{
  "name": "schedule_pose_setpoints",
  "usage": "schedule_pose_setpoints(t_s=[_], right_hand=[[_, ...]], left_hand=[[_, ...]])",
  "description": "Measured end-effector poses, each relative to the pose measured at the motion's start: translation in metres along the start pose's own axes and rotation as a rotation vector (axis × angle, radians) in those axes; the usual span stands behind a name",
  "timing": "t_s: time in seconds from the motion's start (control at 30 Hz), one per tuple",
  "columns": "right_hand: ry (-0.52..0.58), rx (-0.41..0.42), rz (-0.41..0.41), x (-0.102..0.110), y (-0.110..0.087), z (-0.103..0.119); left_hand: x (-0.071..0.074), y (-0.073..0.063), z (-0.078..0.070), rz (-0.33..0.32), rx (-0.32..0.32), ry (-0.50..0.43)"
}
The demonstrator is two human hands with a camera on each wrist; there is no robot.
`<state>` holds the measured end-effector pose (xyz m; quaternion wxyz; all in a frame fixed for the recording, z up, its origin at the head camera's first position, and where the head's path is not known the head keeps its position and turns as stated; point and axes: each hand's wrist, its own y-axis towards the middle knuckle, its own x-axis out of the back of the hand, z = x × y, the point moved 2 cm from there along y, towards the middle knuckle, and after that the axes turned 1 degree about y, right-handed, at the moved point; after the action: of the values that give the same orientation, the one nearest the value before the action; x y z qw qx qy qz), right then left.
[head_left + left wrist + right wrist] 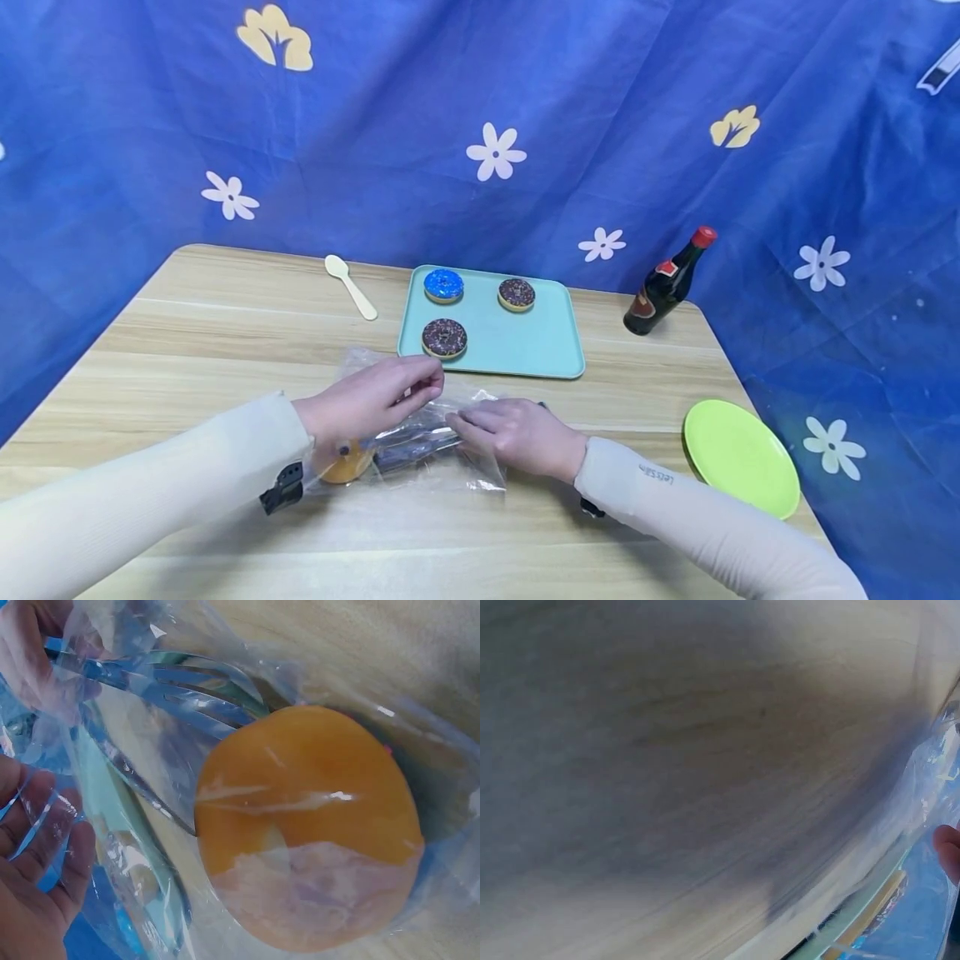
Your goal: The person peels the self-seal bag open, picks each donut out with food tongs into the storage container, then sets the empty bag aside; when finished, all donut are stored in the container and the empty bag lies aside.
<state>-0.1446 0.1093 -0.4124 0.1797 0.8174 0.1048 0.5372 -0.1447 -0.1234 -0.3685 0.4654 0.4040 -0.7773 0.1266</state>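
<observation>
A clear plastic bag point(480, 475) stretches between the hands, low over the table. Inside it lies an orange doughnut point(322, 772), plain side toward the left wrist camera. My left hand point(378, 393) holds the bag's upper edge, its fingers curled at the film. With my right hand point(517, 433) I grip the dark handle end of metal tongs point(202, 701), which reach into the bag. Their slotted head meets the doughnut's edge in the left wrist view. In the right wrist view, only a fingertip point(949, 851) of a hand shows beside the film.
Behind the bag is a light teal tray point(525, 350) bearing a blue doughnut point(443, 285) and two chocolate doughnuts point(444, 337). A cream spoon point(351, 287) lies left of it. A dark bottle point(667, 283) stands back right; a lime-green plate point(738, 458) lies near the right edge.
</observation>
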Motion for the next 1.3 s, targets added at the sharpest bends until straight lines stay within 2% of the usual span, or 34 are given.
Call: schedule_pose_setpoints(t_s=[0.3, 0.53, 0.67, 0.93, 1.2, 1.3], right_hand=[[-0.082, 0.052, -0.039, -0.002, 0.005, 0.0], [-0.074, 0.055, -0.056, -0.001, 0.007, 0.0], [-0.031, 0.03, -0.04, 0.0, 0.005, -0.001], [0.189, -0.137, 0.062, 0.011, -0.004, -0.003], [0.491, -0.351, 0.173, 0.023, -0.026, -0.005], [0.572, -0.423, 0.186, 0.027, -0.038, -0.009]], left_hand=[[0.001, 0.0, 0.002, -0.017, 0.002, 0.01], [0.002, -0.001, 0.003, -0.015, 0.017, 0.004], [0.003, 0.0, 0.003, -0.008, 0.012, -0.001], [0.005, -0.001, 0.006, -0.001, -0.038, 0.016], [0.009, -0.006, 0.012, 0.011, -0.025, 0.01], [0.011, -0.007, 0.014, 0.007, -0.024, 0.015]])
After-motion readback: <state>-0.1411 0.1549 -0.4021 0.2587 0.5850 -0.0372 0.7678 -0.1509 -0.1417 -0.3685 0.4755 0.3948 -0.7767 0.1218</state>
